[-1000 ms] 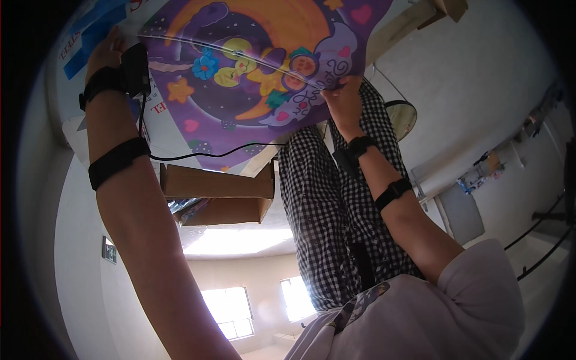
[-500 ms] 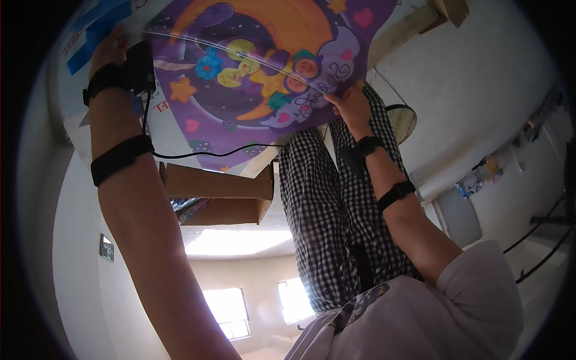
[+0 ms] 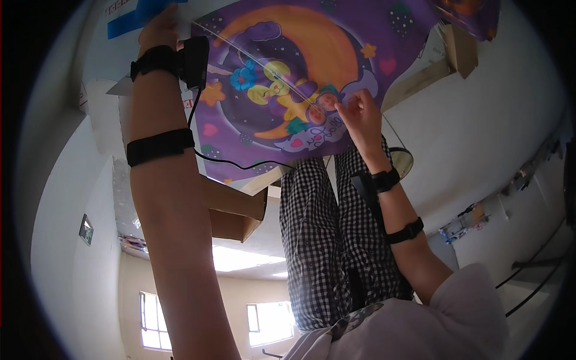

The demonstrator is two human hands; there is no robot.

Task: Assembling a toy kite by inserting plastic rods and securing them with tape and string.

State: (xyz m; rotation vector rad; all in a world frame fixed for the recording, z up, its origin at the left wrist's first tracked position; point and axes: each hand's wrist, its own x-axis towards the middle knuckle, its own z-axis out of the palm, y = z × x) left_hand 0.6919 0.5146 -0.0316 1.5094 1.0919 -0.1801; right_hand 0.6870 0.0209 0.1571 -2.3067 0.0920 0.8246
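Note:
A thin, whitish strand (image 3: 258, 63) runs straight across a purple printed sheet (image 3: 231, 161) with an orange moon and cartoon figures. My right hand (image 3: 363, 123) is closed in a pinch at the strand's near right end, over the sheet's lower right part. At the far left, my left hand (image 3: 161, 30) is closed at the other end, its fingertips partly blurred. It is beside blue tape (image 3: 129, 25) on a white surface. Black straps circle both arms, and a black device sits at my left wrist.
A black cable (image 3: 234, 161) trails from the wrist device across the sheet's near edge. Below the sheet is an open cardboard box (image 3: 237, 207). Another cardboard piece (image 3: 461, 51) is at the far right. My checkered trousers (image 3: 312, 228) are close to the sheet's near edge.
The view has shifted, so the sheet and both hands appear farther right. My right hand has risen with its wrist more upright, and the strand slants more steeply across the print.

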